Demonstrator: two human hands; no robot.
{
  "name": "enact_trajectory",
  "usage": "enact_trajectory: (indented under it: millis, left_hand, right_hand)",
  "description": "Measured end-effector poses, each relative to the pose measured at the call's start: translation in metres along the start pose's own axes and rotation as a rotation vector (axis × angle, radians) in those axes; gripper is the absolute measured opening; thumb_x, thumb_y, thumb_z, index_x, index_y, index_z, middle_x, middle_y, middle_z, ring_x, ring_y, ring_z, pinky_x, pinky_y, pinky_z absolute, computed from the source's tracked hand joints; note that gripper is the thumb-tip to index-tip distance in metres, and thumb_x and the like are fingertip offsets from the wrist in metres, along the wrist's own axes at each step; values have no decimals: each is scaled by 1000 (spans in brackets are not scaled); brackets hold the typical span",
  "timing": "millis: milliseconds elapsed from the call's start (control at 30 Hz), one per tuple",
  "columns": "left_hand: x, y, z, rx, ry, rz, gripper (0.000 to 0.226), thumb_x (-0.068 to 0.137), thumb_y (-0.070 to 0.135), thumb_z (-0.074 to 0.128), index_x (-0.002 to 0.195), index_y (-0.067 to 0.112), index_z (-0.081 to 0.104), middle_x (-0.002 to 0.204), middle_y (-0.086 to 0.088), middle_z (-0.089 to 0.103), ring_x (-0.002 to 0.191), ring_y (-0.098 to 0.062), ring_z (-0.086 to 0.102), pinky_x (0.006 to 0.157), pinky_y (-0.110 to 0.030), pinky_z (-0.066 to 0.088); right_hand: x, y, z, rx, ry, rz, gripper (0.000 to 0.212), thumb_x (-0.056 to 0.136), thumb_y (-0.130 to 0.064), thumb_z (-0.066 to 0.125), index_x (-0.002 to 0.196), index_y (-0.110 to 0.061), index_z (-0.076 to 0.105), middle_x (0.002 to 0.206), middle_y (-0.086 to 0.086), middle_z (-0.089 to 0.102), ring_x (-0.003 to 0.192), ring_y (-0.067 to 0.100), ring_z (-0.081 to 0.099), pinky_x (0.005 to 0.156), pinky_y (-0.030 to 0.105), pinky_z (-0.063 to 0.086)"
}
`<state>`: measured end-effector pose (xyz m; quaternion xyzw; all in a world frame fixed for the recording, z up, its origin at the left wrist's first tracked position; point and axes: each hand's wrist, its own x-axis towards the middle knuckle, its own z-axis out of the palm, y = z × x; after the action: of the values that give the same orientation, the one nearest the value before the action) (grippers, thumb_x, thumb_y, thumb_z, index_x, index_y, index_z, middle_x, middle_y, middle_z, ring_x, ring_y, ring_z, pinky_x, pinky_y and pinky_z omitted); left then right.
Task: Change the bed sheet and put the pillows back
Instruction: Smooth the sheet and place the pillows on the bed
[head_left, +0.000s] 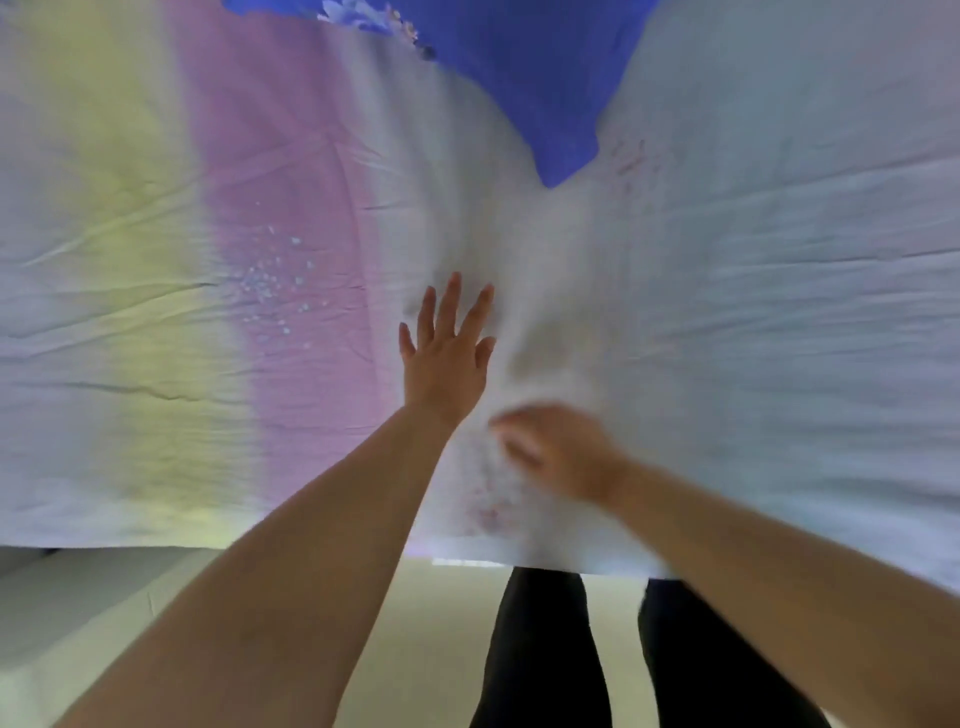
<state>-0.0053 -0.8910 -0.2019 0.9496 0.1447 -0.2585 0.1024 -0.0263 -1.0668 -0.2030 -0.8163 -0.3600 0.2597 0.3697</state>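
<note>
Bed sheet: the bed sheet (727, 312) lies spread over the bed, filling most of the view; its near edge hangs just past the person's legs (545, 649).
Left hand: the left hand (447, 353) lies flat on the sheet near the middle, fingers straight and spread, pointing to the far side.
Right hand: the right hand (561, 452) is just near and right of the left one, over the sheet's white part; it is smeared by motion, so whether its fingers are straight or curled cannot be told.
Blue cloth: a blue cloth (519, 78) lies on the sheet at the far side, one corner pointing toward the hands; its far part is cut off by the top edge, and a floral patch on it is too blurred to read.
Hard to make out: faint reddish marks near the right hand, and small pale specks left of the left hand.
Sheet's look: pastel bands, yellow at left, then pink, then white, pale blue at right; shallow creases run across it.
</note>
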Motion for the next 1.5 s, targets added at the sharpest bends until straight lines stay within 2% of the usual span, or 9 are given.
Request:
enact_trajectory:
  millis: [100, 233, 500, 633, 767, 933, 1233, 1367, 1500]
  left_hand:
    - [-3, -53, 15, 76, -58, -5, 57, 100, 46, 27, 149, 44, -2, 160, 11, -7, 148, -17, -5, 111, -64, 13]
    - [-48, -118, 43, 11, -68, -237, 63, 96, 59, 24, 150, 40, -2, 160, 11, -8, 148, -19, -6, 105, -70, 11]
    - [-128, -216, 37, -216, -201, -872, 68, 96, 58, 23, 151, 31, -4, 160, 1, -4, 146, -30, 2, 109, -59, 21]
    - [-106, -269, 6, -78, 8, -694, 63, 97, 44, 37, 152, 27, 10, 155, -5, 17, 138, -31, 23, 104, -53, 31]
    - [-40, -318, -23, -34, 96, -279, 63, 97, 43, 36, 151, 36, 6, 161, 2, 2, 147, -26, 6, 113, -56, 15]
    - [6, -462, -34, -62, 31, -198, 60, 98, 48, 28, 150, 39, -1, 160, 8, -8, 148, -20, -7, 115, -55, 1]
    - [-128, -756, -20, -374, -8, -956, 75, 91, 68, 23, 150, 35, -10, 158, 12, -17, 146, -24, -13, 108, -67, 14]
    - [-133, -782, -34, -301, 133, -929, 66, 97, 48, 29, 152, 30, -4, 159, 3, -14, 147, -28, -8, 109, -65, 15]
    - [-107, -813, -44, -202, 106, -569, 63, 97, 49, 29, 150, 39, -4, 159, 7, -14, 146, -28, -13, 107, -68, 7]
  right_hand:
    - [72, 43, -61, -99, 407, 305, 51, 87, -37, 44, 129, -10, 56, 131, 13, 58, 120, 29, 55, 104, 33, 38]
    - [134, 62, -90, -204, 222, 797, 66, 91, -42, 47, 150, -31, 18, 160, -3, 8, 147, 23, 5, 115, 56, 10]
    - [88, -113, 107, -301, -879, -59, 33, 94, -31, 43, 123, -23, 56, 141, 2, 46, 136, 23, 36, 104, 44, 27]
    - [156, -133, 106, -86, -263, 25, 24, 89, -22, 48, 103, -17, 67, 98, 7, 70, 90, 30, 65, 76, 32, 49]
    - [269, -116, 90, -178, 329, 307, 53, 86, -17, 56, 138, -8, 46, 141, 15, 48, 130, 31, 46, 109, 42, 36]
    - [373, -154, 169, -285, 231, 705, 67, 93, -35, 46, 151, -23, 16, 161, 3, 5, 147, 29, 1, 117, 52, 4]
    - [400, -429, 474, -85, -645, 8, 40, 95, -38, 46, 134, -30, 50, 149, -5, 39, 142, 16, 28, 118, 48, 10]
    - [445, -444, 468, 25, -23, -23, 37, 88, -25, 44, 118, -18, 65, 119, 2, 67, 110, 24, 62, 97, 37, 47]
    - [515, -408, 433, -160, 213, 472, 60, 88, -29, 49, 146, -21, 34, 156, 3, 26, 144, 25, 23, 115, 50, 21]
